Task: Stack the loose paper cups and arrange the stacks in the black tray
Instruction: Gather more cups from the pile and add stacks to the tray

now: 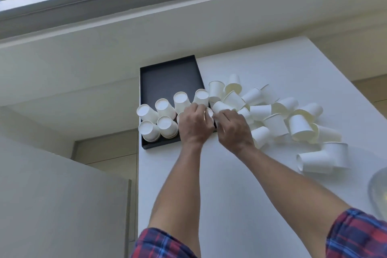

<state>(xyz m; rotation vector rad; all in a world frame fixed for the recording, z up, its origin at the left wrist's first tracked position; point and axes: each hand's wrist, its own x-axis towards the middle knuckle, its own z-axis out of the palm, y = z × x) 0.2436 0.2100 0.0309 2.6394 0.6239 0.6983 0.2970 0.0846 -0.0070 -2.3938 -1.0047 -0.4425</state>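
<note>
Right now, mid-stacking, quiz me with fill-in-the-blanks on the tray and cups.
1. The cup stacks in the black tray stand with bases facing ____.
2. The loose paper cups lie to the tray's ____.
3. Both hands, left hand and right hand, meet at the tray's ____ edge.

Missing: up; right; right

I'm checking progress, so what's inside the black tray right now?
The black tray holds upside-down cup stacks in two rows at its near end; six show fully. Its far half is bare. The left hand and right hand cover the near right corner, hiding anything there.
</note>
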